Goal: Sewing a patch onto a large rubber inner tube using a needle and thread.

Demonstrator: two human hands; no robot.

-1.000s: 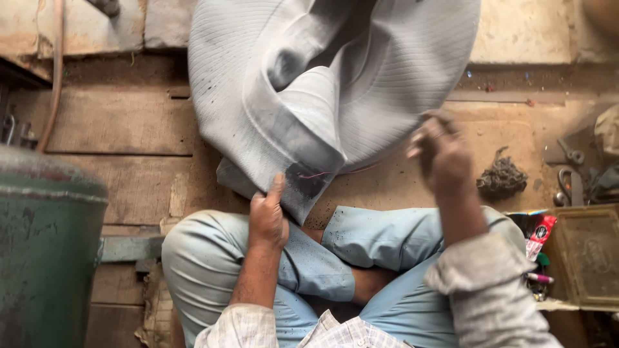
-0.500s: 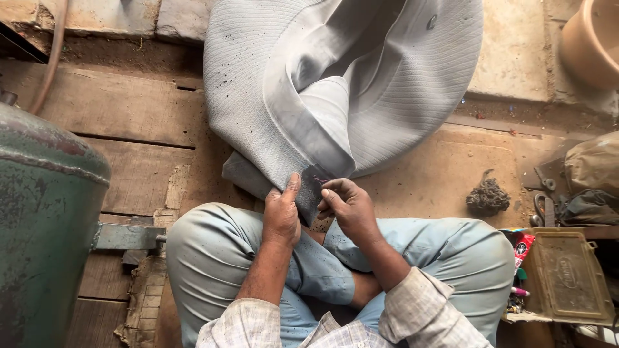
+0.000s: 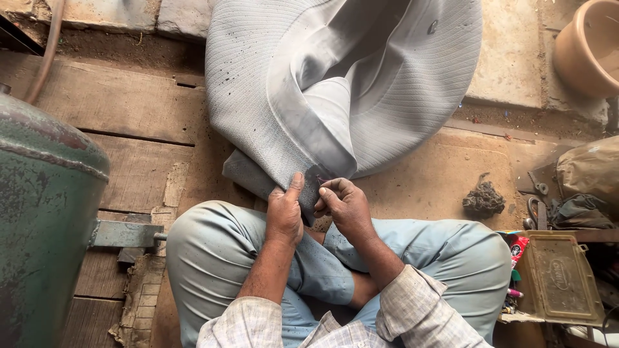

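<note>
Floor: worn planks, green tank [image 3: 45, 219] at left.
Tube: big grey rubber tube [image 3: 342, 84] slumped ahead, likely limp, heavy.
Hands: left hand [image 3: 285, 209] and right hand [image 3: 343, 205] together, pinching its near fold.
Grip: probably best at that fold.

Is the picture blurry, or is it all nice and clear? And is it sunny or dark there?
Head view: sharp in the middle, so the ribs on the grey rubber tube and both hands, left hand and right hand, show clearly; soft, even daylight with no glare; deep shadow inside the tube's fold and at the far right edge by the metal box; the green tank bulges slightly at the left edge.
</note>
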